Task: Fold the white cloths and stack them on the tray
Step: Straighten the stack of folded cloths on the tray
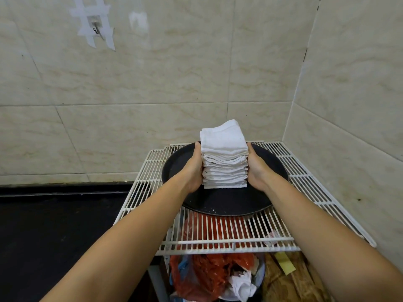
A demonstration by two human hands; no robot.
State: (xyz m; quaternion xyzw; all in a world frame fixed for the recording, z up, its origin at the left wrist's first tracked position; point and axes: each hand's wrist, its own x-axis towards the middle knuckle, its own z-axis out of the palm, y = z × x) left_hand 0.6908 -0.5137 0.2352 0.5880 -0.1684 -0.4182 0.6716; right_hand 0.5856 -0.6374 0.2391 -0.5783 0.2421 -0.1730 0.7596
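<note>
A tall stack of folded white cloths stands on a round black tray. The tray rests on a white wire rack. My left hand presses flat against the stack's left side. On the opposite side my right hand presses against the stack, so both hands clasp it between them. The bottom cloth touches the tray. The top cloths lean slightly to the right.
Tiled walls meet in a corner just behind and right of the rack. Below the rack sits a bin with red plastic bags and crumpled white paper. A dark floor lies to the left.
</note>
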